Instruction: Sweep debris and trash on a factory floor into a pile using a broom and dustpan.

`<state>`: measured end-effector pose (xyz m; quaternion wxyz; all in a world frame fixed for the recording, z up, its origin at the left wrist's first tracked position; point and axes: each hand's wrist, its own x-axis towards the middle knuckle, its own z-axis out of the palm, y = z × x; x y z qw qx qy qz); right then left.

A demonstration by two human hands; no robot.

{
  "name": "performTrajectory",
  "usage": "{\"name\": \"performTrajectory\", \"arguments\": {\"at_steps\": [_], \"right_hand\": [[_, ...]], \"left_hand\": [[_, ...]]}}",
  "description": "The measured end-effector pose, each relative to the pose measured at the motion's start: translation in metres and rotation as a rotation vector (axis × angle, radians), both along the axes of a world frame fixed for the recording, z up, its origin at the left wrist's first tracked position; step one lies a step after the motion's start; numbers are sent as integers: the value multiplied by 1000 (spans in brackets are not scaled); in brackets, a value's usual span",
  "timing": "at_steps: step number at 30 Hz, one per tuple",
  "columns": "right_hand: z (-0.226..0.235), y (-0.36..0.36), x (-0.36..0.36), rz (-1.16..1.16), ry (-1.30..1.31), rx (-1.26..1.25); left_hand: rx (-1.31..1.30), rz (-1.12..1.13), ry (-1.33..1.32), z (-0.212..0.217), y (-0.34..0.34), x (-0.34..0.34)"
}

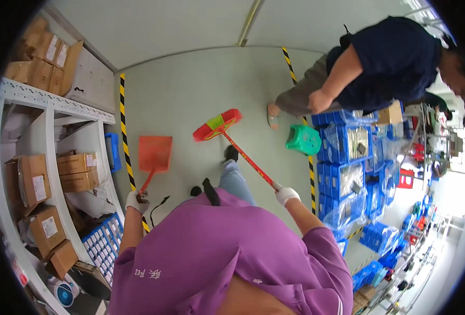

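My left hand (137, 201), in a white glove, is closed round the handle of a red dustpan (155, 154). The dustpan's flat pan is over the grey floor beside the left striped line. A white glove also covers my right hand (286, 195), which grips the upper end of a broom's (249, 162) red handle. The handle slants up and left to the broom head (217, 125), with red and yellow-green bristles, held out ahead of me. Broom head and dustpan are well apart. Whether either touches the floor I cannot tell.
White shelves (51, 142) with cardboard boxes (78, 172) line the left. At right, blue crates (350, 142) are stacked beside a green stool (303, 139). Another person (384, 68) in dark clothes bends beyond the stool. Black-and-yellow lines (123, 121) edge the aisle.
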<state>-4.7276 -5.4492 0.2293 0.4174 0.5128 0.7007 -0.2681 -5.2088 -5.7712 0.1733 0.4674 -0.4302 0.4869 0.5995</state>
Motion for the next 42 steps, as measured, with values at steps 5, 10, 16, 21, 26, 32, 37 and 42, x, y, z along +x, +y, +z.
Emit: {"name": "performTrajectory", "arguments": {"at_steps": [5,10,16,21,26,32,37,42], "right_hand": [[-32,129,-84,160,117,16],[-47,227,-220,381,158,0],[-40,317,-392,601,71,36],[-17,354,-540,834,121,57],[-25,383,-698,1080,121,104],[-46,427,-890,1420,154,80],[67,376,-988,1778,112,48],[45,292,-1045,2184,19,-175]], "left_hand": [[-44,86,-29,24,37,0],[-57,291,24,30,71,6],[15,555,62,12,103,-5],[56,667,-8,-28,118,-29],[128,789,-66,-16,123,-39],[84,1061,-34,-4,174,-7],[-27,1411,-57,1,267,43],[-108,1703,-74,14,392,39]]}}
